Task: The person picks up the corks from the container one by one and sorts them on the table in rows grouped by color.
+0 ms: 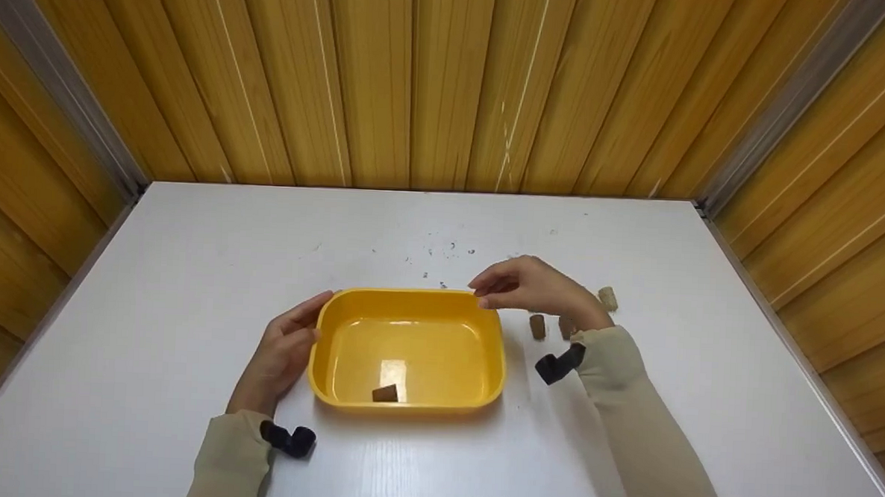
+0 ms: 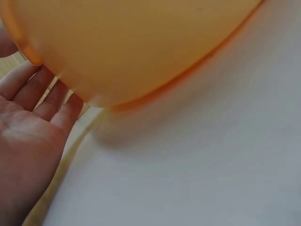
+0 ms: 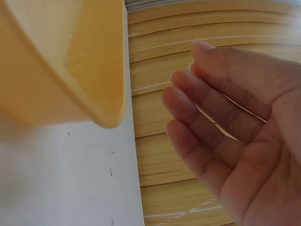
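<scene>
A yellow plastic tub (image 1: 405, 409) stands before me, with one brown cork (image 1: 385, 393) lying inside against its near wall. My left hand (image 1: 285, 350) holds the tub's left side. The left wrist view shows the thumb by the rim and the fingers of that hand (image 2: 33, 122) against the outer wall. Over the tub's far right corner is my right hand (image 1: 534, 286), its fingers loosely bent. Seen from the right wrist, the hand (image 3: 235, 127) has nothing between thumb and fingers, and the tub's corner (image 3: 110, 120) is apart from the fingertips.
Right of the tub, a brown cork (image 1: 537, 326), another cork (image 1: 565, 328) partly hidden by the right wrist, and a paler cork (image 1: 607, 298) lie on the white table (image 1: 188, 267). Dark crumbs (image 1: 452, 246) are scattered beyond the tub. Wood-patterned walls (image 1: 450, 84) enclose the table.
</scene>
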The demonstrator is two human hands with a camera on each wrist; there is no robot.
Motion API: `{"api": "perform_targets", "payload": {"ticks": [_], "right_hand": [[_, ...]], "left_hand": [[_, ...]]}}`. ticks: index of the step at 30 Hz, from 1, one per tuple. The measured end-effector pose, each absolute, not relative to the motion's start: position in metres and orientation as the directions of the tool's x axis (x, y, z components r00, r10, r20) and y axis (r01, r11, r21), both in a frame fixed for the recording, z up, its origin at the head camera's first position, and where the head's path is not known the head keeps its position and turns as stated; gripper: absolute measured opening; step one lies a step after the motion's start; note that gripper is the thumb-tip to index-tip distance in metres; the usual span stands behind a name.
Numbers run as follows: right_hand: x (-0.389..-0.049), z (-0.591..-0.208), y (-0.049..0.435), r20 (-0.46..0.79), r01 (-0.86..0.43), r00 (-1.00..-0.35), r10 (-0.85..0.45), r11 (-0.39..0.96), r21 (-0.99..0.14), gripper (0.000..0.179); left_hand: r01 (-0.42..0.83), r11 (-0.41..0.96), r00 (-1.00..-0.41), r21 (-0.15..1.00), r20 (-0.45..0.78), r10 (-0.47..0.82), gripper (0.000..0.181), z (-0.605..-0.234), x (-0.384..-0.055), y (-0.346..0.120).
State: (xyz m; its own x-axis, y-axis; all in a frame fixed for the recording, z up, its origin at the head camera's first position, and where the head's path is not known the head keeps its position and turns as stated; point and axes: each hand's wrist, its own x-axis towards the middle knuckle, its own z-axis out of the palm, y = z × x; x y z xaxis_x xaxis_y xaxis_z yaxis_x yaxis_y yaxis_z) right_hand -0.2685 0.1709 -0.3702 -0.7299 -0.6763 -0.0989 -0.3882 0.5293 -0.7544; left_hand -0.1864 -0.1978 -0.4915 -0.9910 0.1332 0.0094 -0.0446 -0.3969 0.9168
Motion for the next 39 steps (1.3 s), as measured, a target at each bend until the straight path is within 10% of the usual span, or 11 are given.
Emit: {"api": "perform_targets", "payload": {"ticks": [39], "right_hand": [[-0.256,-0.409,0.048,-0.455,-0.501,-0.303,-0.838,0.546,-0.671,0.03]], "left_hand": [[-0.03,-0.378,-0.993,0.925,0.016,0.119,0.058,-0.489,-0.185,-0.19]]}}
